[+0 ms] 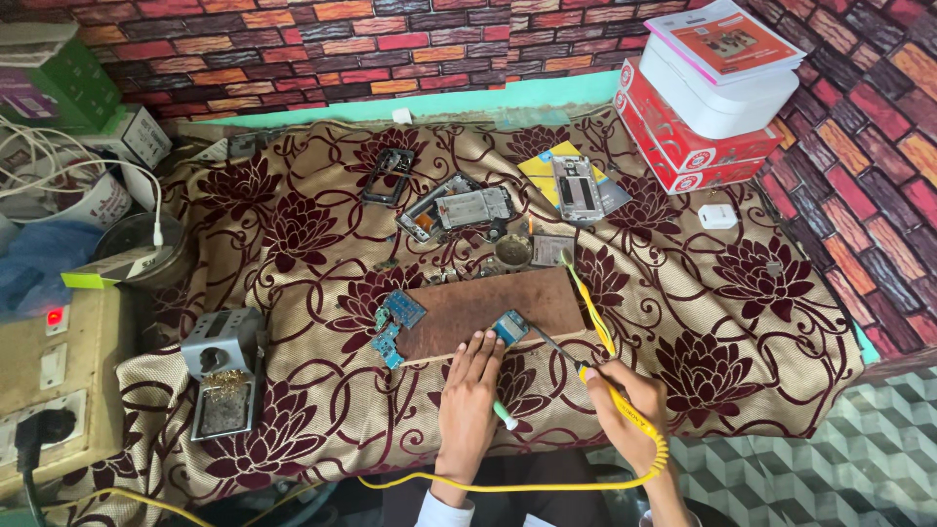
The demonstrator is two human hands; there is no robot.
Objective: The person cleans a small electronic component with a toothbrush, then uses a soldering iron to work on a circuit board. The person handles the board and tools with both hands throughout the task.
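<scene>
A small blue circuit board (510,327) lies at the front right corner of a brown wooden board (493,304). My left hand (468,390) rests beside it, fingertips on the wooden board's front edge next to the blue piece. A slim tool with a white-and-green end (505,416) sticks out from under that hand's thumb side. My right hand (625,400) grips a yellow soldering iron (603,383). Its dark tip (543,341) points at the small blue board. The iron's yellow cable (527,483) loops along the table's front edge.
Two more blue circuit boards (395,324) lie left of the wooden board. A grey iron stand (224,376) sits front left, a power strip (44,390) at the far left. Phone frames (454,207) lie behind. Red and white boxes (703,112) stand back right. A yellow tool (589,298) lies nearby.
</scene>
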